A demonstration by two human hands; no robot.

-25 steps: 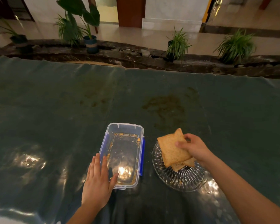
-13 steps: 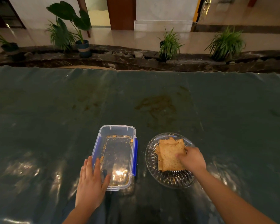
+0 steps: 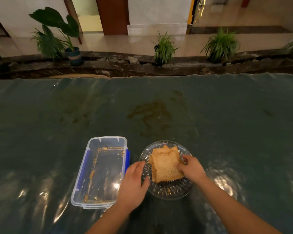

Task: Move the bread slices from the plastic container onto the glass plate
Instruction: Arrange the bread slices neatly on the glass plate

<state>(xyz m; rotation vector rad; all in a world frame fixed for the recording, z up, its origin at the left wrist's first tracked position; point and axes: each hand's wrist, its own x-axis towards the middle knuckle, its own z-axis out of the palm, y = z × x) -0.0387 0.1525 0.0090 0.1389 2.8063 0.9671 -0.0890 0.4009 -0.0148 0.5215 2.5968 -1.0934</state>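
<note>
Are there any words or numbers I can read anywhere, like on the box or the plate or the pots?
None: no word, number, label or sign shows in the head view.
Plastic container: clear walls with blue clips and crumbs, no print.
Glass plate: ribbed pattern only.
Bread slices: plain.
Striped plant pot: bands of colour, no letters.

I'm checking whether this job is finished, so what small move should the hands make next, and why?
Probably let go and draw both hands back. The container holds only crumbs, and the bread slices lie stacked on the glass plate. The right hand rests on the stack's right edge and the left hand is at the plate's left rim, so nothing seems left to move.
</note>
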